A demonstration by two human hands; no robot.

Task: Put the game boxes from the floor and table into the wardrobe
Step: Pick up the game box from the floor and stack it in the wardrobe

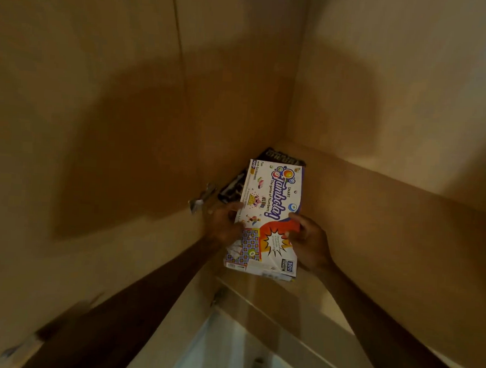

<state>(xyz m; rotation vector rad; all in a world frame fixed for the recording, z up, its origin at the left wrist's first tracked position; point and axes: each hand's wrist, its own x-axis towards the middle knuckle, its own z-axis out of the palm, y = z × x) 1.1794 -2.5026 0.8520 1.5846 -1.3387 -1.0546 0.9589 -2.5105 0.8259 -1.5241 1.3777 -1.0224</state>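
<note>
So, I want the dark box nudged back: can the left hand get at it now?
Probably not: the left hand grips the Tambola box, which covers most of the dark box behind it.

The Tambola box [266, 219] is white with bright print: a purple title, a red burst and a chequered grid. Its near end looks creased. It points lengthwise into the far corner of the brown wardrobe [127, 121]. The left hand [224, 222] and right hand [308, 240] grip its side edges. A dark box [282, 156] lies just beyond, partly hidden.
</note>
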